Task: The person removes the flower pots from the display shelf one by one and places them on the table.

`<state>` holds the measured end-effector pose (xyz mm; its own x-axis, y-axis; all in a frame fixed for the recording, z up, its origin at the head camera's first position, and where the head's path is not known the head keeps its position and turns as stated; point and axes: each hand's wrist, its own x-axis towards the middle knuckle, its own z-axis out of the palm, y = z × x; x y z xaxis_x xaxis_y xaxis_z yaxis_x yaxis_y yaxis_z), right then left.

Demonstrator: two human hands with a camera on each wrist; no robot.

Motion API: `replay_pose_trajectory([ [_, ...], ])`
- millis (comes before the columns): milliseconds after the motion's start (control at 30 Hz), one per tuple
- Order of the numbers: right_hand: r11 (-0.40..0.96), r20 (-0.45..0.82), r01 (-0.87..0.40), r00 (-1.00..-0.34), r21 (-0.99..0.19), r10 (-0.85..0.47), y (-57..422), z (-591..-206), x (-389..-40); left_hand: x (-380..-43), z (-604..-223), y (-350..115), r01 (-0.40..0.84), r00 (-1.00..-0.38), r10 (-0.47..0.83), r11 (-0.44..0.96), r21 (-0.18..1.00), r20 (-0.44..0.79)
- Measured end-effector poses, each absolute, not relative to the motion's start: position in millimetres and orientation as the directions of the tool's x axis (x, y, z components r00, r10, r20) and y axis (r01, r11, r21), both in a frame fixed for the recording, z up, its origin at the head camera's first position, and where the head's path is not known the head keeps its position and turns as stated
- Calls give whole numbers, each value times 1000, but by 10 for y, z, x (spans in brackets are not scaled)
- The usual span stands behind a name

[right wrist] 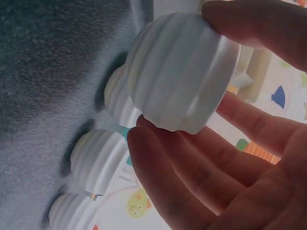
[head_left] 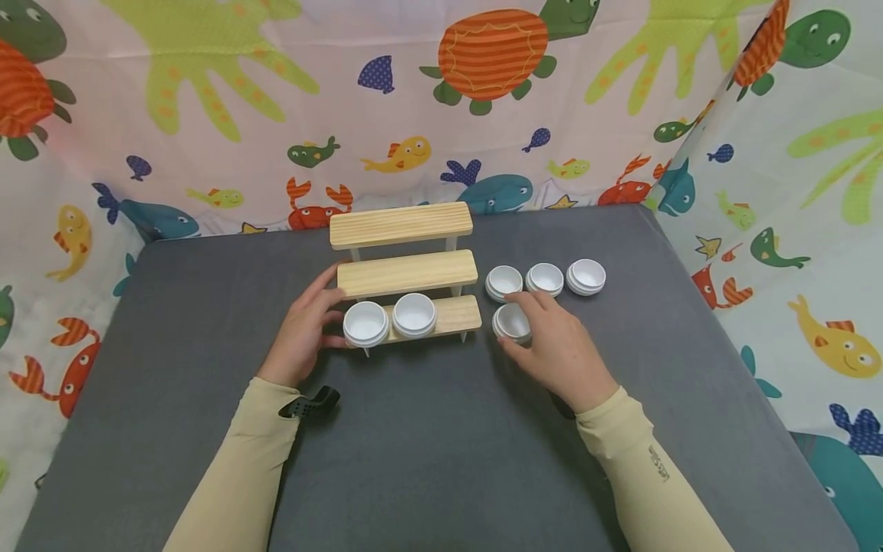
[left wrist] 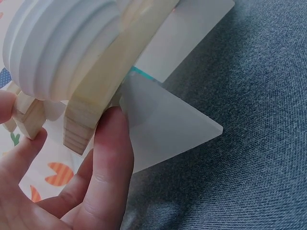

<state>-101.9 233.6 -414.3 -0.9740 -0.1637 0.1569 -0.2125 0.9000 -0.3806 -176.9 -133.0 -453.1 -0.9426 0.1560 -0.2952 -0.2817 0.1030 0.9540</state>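
A three-tier wooden stand [head_left: 407, 274] has pale planks on translucent supports. My left hand [head_left: 301, 335] grips its left end, fingers at the middle plank [left wrist: 32, 115] and the lower plank [left wrist: 82, 127]. Two white ribbed pots [head_left: 366, 323] sit side by side on the lowest plank, their mouths up. Right of the stand, my right hand [head_left: 560, 353] holds another white ribbed pot [right wrist: 180, 72] between thumb and fingers, mouth up. Part of this pot is hidden behind the fingers in the head view.
Three more white pots [head_left: 545, 279] stand in a row on the grey table [head_left: 428, 452], just beyond my right hand. A curtain [head_left: 414, 100] printed with sea animals rises behind the table and along both sides. A black strap [head_left: 310, 402] is on the left wrist.
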Motion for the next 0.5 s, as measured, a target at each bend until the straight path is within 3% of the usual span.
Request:
replay_pose_trajectory([
  [500, 900, 149, -210, -975, -382, -164, 2347, -4264, -1034, -1784, -4563, -1339, -276, -943, 163, 109, 955, -291],
])
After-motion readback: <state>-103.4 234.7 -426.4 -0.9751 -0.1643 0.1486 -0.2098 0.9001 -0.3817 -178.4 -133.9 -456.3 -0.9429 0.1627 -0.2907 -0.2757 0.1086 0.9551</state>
